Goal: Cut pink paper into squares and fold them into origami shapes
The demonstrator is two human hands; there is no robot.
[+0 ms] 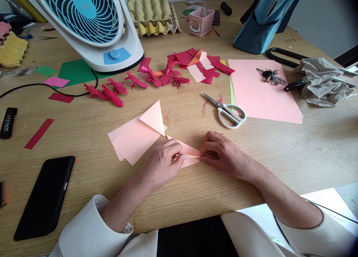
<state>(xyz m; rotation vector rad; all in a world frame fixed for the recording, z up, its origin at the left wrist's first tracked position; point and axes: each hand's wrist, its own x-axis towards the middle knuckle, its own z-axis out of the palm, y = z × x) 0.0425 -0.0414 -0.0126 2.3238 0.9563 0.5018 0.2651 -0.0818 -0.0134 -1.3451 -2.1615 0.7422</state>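
A folded pink paper lies low over the table between my hands, its folded edges meeting in a point at the right. My left hand pinches its left part between thumb and index finger. At the pointed right end, my right hand holds the paper with its fingertips closed. Left of it are several flat pink rectangles, partly overlapping. A folded pink triangle rests on top of them. White-handled scissors lie with slightly parted blades above my right hand.
Red folded paper pieces run in a row below the fan. Large pink sheets carry keys at right. A black phone lies at left. Egg trays and a pink basket stand behind.
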